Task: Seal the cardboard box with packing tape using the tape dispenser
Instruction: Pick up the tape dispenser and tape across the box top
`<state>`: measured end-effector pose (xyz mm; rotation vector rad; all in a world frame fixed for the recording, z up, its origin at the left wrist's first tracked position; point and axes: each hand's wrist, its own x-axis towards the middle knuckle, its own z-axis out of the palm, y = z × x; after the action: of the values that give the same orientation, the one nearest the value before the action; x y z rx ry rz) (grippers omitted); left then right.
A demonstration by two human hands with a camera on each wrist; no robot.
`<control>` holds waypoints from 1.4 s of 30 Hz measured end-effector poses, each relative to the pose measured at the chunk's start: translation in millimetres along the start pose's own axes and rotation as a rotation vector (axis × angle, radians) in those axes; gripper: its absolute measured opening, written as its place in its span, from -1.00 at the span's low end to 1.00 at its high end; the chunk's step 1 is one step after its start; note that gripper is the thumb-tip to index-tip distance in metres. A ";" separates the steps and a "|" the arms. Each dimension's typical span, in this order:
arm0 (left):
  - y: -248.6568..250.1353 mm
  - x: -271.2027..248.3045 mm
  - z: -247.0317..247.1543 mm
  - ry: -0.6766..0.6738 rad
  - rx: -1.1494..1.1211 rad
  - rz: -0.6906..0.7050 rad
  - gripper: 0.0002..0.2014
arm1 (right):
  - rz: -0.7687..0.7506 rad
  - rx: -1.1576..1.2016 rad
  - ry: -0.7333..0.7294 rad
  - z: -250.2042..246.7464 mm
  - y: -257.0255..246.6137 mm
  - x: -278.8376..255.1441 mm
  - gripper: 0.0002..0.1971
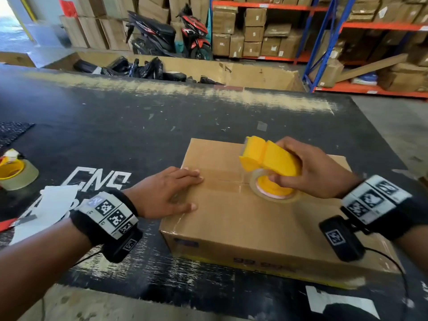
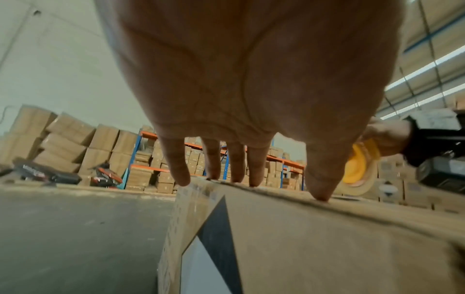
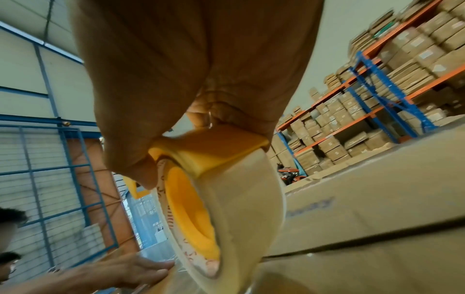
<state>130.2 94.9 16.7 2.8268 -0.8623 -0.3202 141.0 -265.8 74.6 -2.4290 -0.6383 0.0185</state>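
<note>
A closed cardboard box (image 1: 243, 218) lies on the black table (image 1: 115, 135). My left hand (image 1: 164, 193) lies flat with straight fingers on the box's left end, pressing down a stretch of clear tape over the centre seam (image 1: 222, 181). In the left wrist view the fingertips (image 2: 319, 191) touch the box's top edge (image 2: 352, 214). My right hand (image 1: 310, 170) grips the yellow tape dispenser (image 1: 271, 161) with its clear tape roll (image 1: 273, 193) on the box top, over the seam. The right wrist view shows the roll (image 3: 241, 208) against the box (image 3: 377, 208).
A second tape roll with a yellow core (image 1: 16, 174) and white papers (image 1: 51, 205) lie on the table at the left. A white label (image 1: 342, 304) lies near the front edge. An open cardboard bin of black bags (image 1: 150, 68), motorbikes and racks of boxes stand behind.
</note>
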 end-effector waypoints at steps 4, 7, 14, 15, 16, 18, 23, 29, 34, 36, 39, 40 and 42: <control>-16.2 -1.0 -3.8 0.032 -0.149 0.069 -0.29 | -0.076 0.053 -0.054 35.8 -33.8 60.1 -0.50; -29.8 1.8 -10.1 0.120 -0.487 0.017 -0.54 | -0.082 0.070 -0.096 50.3 -44.2 82.9 -0.54; -27.6 31.2 -43.6 0.159 -1.454 -0.354 -0.68 | -0.027 0.045 -0.130 54.1 -47.4 90.3 -0.50; -26.9 34.0 -44.6 0.125 -1.519 -0.350 -0.68 | -0.020 0.036 -0.134 54.3 -48.4 90.2 -0.49; -26.1 36.4 -44.9 0.103 -1.557 -0.344 -0.69 | -0.012 0.031 -0.140 54.3 -49.3 90.4 -0.48; -25.8 40.6 -43.6 0.107 -1.584 -0.341 -0.65 | -0.003 0.025 -0.154 54.1 -50.7 90.4 -0.46; -38.4 40.8 -43.1 0.184 -1.537 -0.322 -0.54 | -0.001 0.035 -0.174 52.9 -55.7 90.5 -0.21; -54.1 29.4 -32.3 0.192 -1.497 -0.313 -0.57 | -0.037 -0.087 -0.269 46.4 -65.7 94.5 -0.24; -83.7 15.7 -2.0 0.254 -1.547 -0.413 -0.51 | 0.034 -0.226 -0.354 37.4 -63.6 98.8 -0.15; -86.9 16.7 9.2 0.235 -1.555 -0.433 -0.51 | 0.031 -0.270 -0.379 38.1 -65.0 102.7 -0.14; -87.1 22.8 25.9 0.188 -1.604 -0.481 -0.51 | 0.024 -0.325 -0.409 40.6 -70.5 109.6 -0.13; -83.8 25.6 29.7 0.160 -1.619 -0.495 -0.52 | 0.025 -0.335 -0.417 40.2 -71.5 110.0 -0.13; -76.7 29.9 34.6 0.125 -1.611 -0.530 -0.55 | 0.025 -0.353 -0.435 40.4 -72.7 110.7 -0.13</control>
<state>186.3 137.4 -38.3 1.4113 0.2486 -0.5388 200.3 -143.0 98.8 -2.7990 -0.8609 0.4945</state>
